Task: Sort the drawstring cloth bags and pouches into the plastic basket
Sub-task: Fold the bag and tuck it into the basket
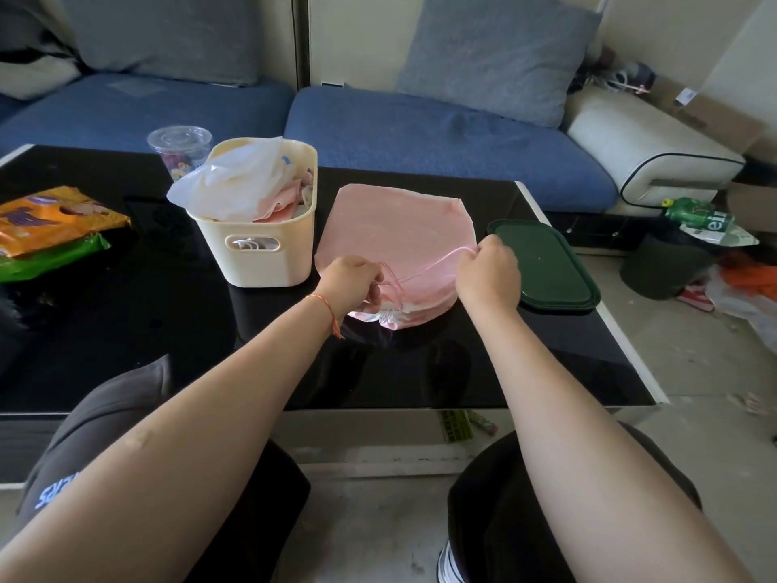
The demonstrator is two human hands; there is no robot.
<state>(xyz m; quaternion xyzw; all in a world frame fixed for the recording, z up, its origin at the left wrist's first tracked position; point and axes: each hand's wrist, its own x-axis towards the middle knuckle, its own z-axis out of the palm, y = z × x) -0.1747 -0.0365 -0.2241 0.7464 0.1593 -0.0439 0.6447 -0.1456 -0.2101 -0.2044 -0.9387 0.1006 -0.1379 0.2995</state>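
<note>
We cinch the pink bag (399,233) by its cords.
L hand (353,279) & R hand (487,273) each pinch a cord (437,263); cream basket (260,250) at left holds pouches & a plastic bag (235,183).

On the black table (147,313), a dark green lid (546,267) lies at three o'clock, orange and green snack packets (54,225) at nine, a clear lidded cup (180,147) at eleven. A blue sofa (441,136) with grey cushions (496,56) spans twelve o'clock.
</note>
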